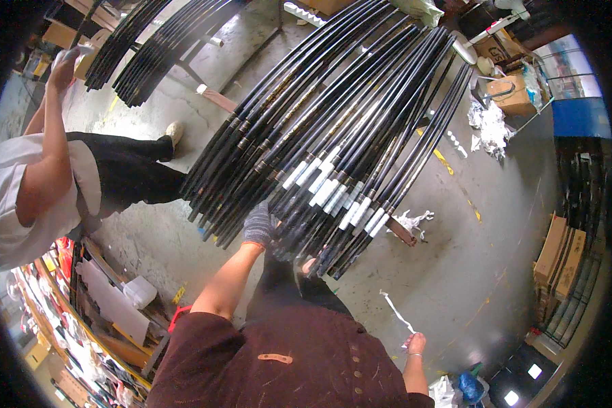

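Note:
A wide row of long, slim black poles (pixel 306 129) lies in front of me, fanned out from the far right toward my body. Several carry white bands (pixel 333 190) near their close ends. My left hand (pixel 258 227), in a grey knit glove with an orange cuff, closes on a black pole at the near ends, its fingertips partly hidden. Some pole ends beside it are blurred. Off to the lower right, well apart from the poles, my bare right hand (pixel 415 343) pinches a thin white strip (pixel 397 313) that trails up and left.
At the left a co-worker (pixel 41 183) stands close to the poles, beside more black poles (pixel 163 54). White scraps (pixel 489 129) and a cardboard box (pixel 511 94) lie at the far right. A brown support bar end (pixel 402 232) juts out beneath the poles.

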Tool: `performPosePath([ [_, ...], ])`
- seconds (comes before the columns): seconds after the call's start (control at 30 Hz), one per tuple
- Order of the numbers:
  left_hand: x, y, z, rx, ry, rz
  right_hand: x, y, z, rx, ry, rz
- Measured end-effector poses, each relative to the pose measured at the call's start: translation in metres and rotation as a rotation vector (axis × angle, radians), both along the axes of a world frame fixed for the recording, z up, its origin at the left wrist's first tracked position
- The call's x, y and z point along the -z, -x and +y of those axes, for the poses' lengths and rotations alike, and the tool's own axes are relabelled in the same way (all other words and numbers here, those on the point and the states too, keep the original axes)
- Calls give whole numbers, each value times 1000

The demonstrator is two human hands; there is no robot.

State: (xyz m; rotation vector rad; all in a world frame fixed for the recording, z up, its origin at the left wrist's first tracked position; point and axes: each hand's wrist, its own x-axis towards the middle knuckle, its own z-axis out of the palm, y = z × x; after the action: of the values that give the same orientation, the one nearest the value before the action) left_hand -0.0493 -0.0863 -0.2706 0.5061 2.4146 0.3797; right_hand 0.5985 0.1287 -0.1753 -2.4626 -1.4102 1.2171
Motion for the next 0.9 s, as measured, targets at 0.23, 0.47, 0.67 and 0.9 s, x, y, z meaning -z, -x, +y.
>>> performPosePath([
  [0.23, -1, 5, 28, 69, 368, -58, 16, -10, 14, -374, -36, -297],
  [0.47, 21, -2, -9, 12, -136, 82, 15, -10, 26, -315, -216, -164],
  [0.67, -86, -31, -2, -189, -607, -550, 29, 21, 59, -275, -395, -158],
  [0.9, -198, -76, 93, -13, -948, -987, 6, 87, 91, -264, -614, 304],
])
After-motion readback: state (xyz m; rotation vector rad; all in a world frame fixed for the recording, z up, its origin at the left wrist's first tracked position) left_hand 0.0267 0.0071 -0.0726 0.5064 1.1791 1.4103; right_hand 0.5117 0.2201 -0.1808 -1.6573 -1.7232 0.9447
